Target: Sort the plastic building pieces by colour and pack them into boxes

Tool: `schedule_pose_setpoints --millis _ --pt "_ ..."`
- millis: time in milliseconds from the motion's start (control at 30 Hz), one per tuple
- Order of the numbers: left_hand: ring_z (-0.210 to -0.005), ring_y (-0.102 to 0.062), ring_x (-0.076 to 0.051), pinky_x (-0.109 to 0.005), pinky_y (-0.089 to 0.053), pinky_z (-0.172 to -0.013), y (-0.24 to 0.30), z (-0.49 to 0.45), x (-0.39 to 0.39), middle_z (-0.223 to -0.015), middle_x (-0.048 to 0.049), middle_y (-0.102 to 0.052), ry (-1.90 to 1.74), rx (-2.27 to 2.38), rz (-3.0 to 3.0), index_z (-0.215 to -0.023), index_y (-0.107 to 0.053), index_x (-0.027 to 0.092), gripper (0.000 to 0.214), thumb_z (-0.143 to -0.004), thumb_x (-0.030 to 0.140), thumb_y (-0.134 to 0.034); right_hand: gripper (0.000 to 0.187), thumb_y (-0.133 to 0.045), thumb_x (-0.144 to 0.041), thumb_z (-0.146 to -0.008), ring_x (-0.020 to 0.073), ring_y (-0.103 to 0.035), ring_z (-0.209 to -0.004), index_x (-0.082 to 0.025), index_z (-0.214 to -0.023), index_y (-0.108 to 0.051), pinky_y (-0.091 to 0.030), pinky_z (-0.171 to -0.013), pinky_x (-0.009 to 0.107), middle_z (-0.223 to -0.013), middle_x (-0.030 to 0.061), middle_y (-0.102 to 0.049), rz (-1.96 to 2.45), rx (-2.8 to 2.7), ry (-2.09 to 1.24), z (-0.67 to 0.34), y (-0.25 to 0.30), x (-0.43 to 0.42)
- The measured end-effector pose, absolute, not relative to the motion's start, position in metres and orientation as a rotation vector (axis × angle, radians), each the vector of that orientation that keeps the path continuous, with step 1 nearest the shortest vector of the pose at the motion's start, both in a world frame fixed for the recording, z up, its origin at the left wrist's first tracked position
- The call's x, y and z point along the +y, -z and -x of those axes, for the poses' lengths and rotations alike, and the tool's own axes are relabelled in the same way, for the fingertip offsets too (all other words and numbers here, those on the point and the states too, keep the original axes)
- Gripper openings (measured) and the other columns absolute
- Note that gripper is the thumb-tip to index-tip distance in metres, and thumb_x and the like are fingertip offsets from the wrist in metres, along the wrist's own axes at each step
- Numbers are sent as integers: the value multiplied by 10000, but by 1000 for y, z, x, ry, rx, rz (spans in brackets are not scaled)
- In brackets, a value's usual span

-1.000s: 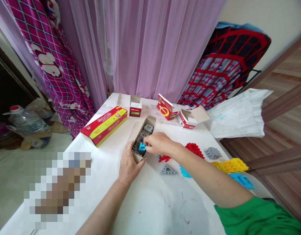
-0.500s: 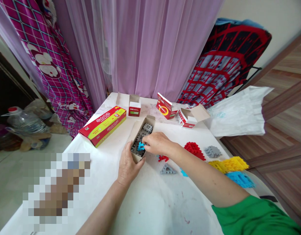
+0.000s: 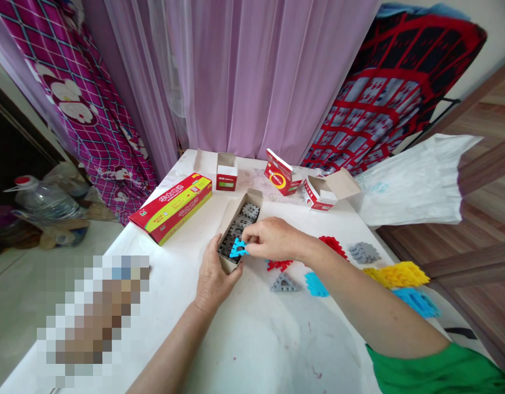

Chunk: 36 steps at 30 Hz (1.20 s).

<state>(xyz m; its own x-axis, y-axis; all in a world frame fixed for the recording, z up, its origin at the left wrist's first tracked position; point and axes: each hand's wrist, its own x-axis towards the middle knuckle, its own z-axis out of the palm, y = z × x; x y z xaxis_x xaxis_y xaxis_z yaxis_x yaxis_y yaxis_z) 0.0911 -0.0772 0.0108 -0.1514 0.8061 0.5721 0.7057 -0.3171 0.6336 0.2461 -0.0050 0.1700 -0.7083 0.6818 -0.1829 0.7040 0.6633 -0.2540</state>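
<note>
My left hand (image 3: 217,273) is wrapped round the near end of a long open cardboard box (image 3: 255,196), thumb on one side and fingers on the other. Grey toothed plastic building pieces (image 3: 239,227) fill the box in a row. Between the thumb and fingers of my right hand (image 3: 271,238) is a blue triangular building piece (image 3: 237,248), held over the near part of the box. A grey triangular piece (image 3: 285,283) lies on the table just right of the box, with red pieces (image 3: 279,265) partly under my right wrist.
Right of my forearm are stacks of grey pieces (image 3: 364,252), yellow pieces (image 3: 402,273) and blue pieces (image 3: 418,302). A red and yellow box (image 3: 174,207) lies at left. Small red boxes (image 3: 226,180) stand along the back. A white bag (image 3: 420,180) hangs at the right edge.
My right hand has lifted slightly, and the blue piece shows more clearly above the grey ones. My left hand stays on the box. The view has shifted a little.
</note>
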Motion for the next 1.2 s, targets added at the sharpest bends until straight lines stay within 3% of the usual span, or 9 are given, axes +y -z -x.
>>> schedule_pose_setpoints --millis 167,467,733,900,1067,1200 --pt "-1281 -521 -281 -460 -434 -1069 -11 -78 -73 -1380 -159 -511 -1407 1644 -1967 -1489 -170 199 914 -736 274 -684 201 -579 -313 -793 147 -626 -709 -241 -890 -739 -337 -593 236 -782 2 -740 -1107 2800 482 -237 -167 -6" --pt "-1282 -518 -291 -480 -449 -1039 -15 -37 -64 -1393 -178 -487 -1260 1541 -2043 -1528 -34 226 1022 -750 310 -693 290 -490 -297 -850 225 -664 -859 -220 -1006 -723 -411 -718 290 -938 90 -744 -1270 2729 85 -231 -176 1" --pt "-1276 -518 -290 -494 -436 -1050 -12 -23 -61 -1377 -178 -502 -1237 1567 -2045 -1535 -30 233 1047 -739 291 -708 254 -506 -305 -840 192 -661 -853 -276 -975 -719 -378 -662 262 -931 21 -750 -1102 2920 299 -207 -165 0" --pt "-1304 -491 -304 -504 -425 -1057 -13 -24 -62 -1409 -190 -475 -1230 1583 -2102 -1529 -75 213 1004 -748 311 -698 270 -488 -300 -856 200 -667 -874 -277 -1014 -706 -392 -674 266 -974 27 -746 -1056 2913 250 -197 -160 1" --pt "-1345 -437 -345 -546 -388 -1077 -15 -18 -64 -1464 -203 -423 -1159 1686 -2174 -1520 -149 212 989 -737 424 -715 289 -480 -271 -865 223 -663 -917 -236 -1035 -710 -419 -755 287 -998 79 -741 -1128 2792 96 -213 -168 7" --pt "-1343 -443 -351 -566 -354 -1091 -20 -18 -66 -1458 -200 -443 -1140 1700 -2189 -1519 -151 224 1026 -722 513 -728 274 -493 -284 -868 211 -664 -926 -247 -1028 -713 -419 -759 272 -999 57 -743 -1178 2815 148 -221 -172 6"
